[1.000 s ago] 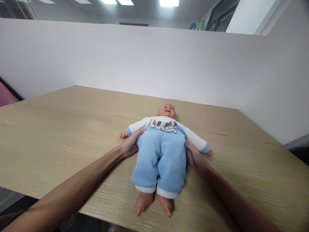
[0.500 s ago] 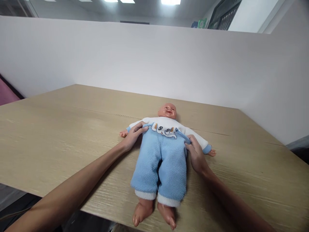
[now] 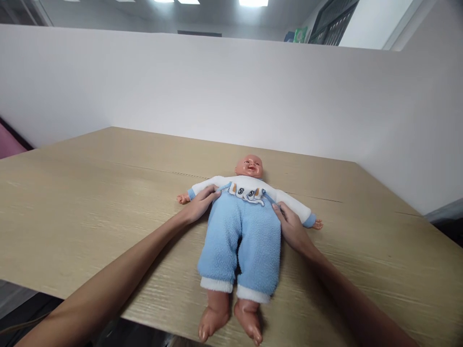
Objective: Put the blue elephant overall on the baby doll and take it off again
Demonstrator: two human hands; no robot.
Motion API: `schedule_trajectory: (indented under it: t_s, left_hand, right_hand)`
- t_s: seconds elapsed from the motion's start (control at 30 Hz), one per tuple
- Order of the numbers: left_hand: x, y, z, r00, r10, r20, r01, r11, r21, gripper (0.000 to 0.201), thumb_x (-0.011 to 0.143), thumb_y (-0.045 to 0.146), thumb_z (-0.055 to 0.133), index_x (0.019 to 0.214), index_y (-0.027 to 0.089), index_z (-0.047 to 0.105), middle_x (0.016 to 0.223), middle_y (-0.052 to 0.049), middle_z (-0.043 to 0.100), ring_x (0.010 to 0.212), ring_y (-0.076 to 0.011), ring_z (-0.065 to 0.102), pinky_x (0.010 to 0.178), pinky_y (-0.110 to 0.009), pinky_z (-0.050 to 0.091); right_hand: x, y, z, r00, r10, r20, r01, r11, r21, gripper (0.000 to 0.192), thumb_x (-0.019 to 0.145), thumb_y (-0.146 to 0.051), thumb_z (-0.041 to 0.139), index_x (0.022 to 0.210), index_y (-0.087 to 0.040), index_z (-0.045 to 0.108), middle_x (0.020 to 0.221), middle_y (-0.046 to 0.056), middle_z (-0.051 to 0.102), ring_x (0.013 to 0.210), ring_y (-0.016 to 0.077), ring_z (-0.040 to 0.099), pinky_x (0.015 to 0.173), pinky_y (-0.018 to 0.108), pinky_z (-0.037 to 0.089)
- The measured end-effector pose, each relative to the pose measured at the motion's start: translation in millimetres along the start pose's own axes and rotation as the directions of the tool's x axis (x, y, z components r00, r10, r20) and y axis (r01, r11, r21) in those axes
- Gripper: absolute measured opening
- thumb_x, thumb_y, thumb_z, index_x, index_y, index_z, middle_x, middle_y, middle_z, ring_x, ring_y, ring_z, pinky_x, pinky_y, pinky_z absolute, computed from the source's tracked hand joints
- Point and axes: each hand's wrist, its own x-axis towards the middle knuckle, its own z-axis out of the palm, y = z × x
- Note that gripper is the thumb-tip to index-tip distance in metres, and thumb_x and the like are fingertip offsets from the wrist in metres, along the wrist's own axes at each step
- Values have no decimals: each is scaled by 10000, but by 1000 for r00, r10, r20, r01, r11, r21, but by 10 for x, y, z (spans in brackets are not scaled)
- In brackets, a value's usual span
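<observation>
A baby doll (image 3: 249, 166) lies on its back with its feet toward me. Over its white long-sleeved top (image 3: 289, 201) with blue cuffs it wears fluffy light blue trousers (image 3: 226, 231), which have white hems and an elephant face at the waist. My left hand (image 3: 203, 201) pinches the waistband at its left end. At the other side my right hand (image 3: 289, 222) grips the waistband's right end, thumb on top. Between the hands the band is drawn up at the doll's chest. The doll's bare lower legs and feet stick out below the hems.
The doll rests on a wide wooden table (image 3: 90, 193) with a thin seam across it. Behind the table rises a white partition (image 3: 202, 86). A pink object (image 3: 9, 142) stands past the left edge, and dark items show below the front edge.
The trousers' hems sit slightly higher, baring more of the lower legs. Both hands keep hold of the waistband, the right one a little further left. The view has shifted slightly.
</observation>
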Motion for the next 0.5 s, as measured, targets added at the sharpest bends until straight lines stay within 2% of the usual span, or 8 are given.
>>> schedule_trajectory:
  t_s: [0.07, 0.1, 0.2, 0.27, 0.33, 0.4, 0.5]
  left_hand:
    - [-51, -28, -77, 997, -13, 73, 8, 997, 73, 340, 1060, 543, 529, 971, 223, 597, 1004, -2, 601, 976, -220, 527, 929, -337, 400]
    - [-74, -33, -96, 995, -24, 93, 17, 997, 79, 332, 1062, 540, 525, 997, 225, 608, 1020, -3, 608, 997, -226, 534, 947, -342, 402]
    - [-113, -31, -65, 995, -53, 85, 52, 999, 14, 331, 1051, 545, 544, 1012, 228, 635, 1030, -7, 640, 1042, -240, 561, 972, -351, 427]
    - [-110, -33, 17, 997, -71, 44, 74, 994, -81, 326, 1034, 545, 586, 1019, 227, 657, 1053, -14, 675, 1073, -242, 583, 1001, -355, 439]
    - [-87, -48, 123, 996, -89, -13, 83, 963, -256, 335, 1014, 547, 631, 1109, 229, 678, 1106, -26, 709, 1105, -243, 612, 1033, -361, 446]
    - [-54, -73, 223, 991, -123, -58, 84, 889, -451, 397, 980, 545, 695, 1227, 235, 679, 1162, -46, 736, 1135, -248, 643, 1045, -367, 457]
    - [-7, -113, 303, 981, -179, -72, 101, 794, -599, 454, 933, 531, 771, 1265, 231, 695, 1187, -65, 757, 1123, -250, 673, 1007, -364, 480]
  right_hand:
    - [-61, -1, -12, 1000, -29, 8, 30, 998, -60, 443, 1023, -666, 577, 825, -275, 637, 866, 18, 664, 876, 266, 584, 945, 419, 490]
    - [-83, -6, 1, 1000, -21, 12, 22, 999, -34, 425, 1024, -660, 578, 866, -276, 673, 945, 34, 709, 957, 286, 616, 1024, 447, 483]
    - [-112, -28, 106, 995, 96, 3, -95, 977, 188, 386, 990, -650, 638, 1109, -301, 753, 1284, 46, 755, 1310, 324, 609, 1266, 492, 355]
    - [-106, -47, 197, 975, 222, -22, -197, 905, 377, 416, 951, -642, 697, 1219, -329, 753, 1435, 17, 717, 1467, 317, 539, 1340, 484, 282]
    - [-89, -63, 271, 945, 325, -28, -261, 804, 534, 445, 916, -629, 746, 1259, -346, 748, 1490, -4, 697, 1499, 309, 535, 1354, 481, 289]
    - [-60, -66, 313, 935, 354, -20, -267, 738, 619, 462, 897, -611, 777, 1272, -343, 746, 1487, -2, 707, 1471, 309, 575, 1345, 485, 324]
    - [0, -33, 328, 952, 307, -23, -221, 734, 642, 487, 889, -589, 800, 1289, -316, 745, 1443, 17, 737, 1415, 303, 627, 1333, 477, 350]
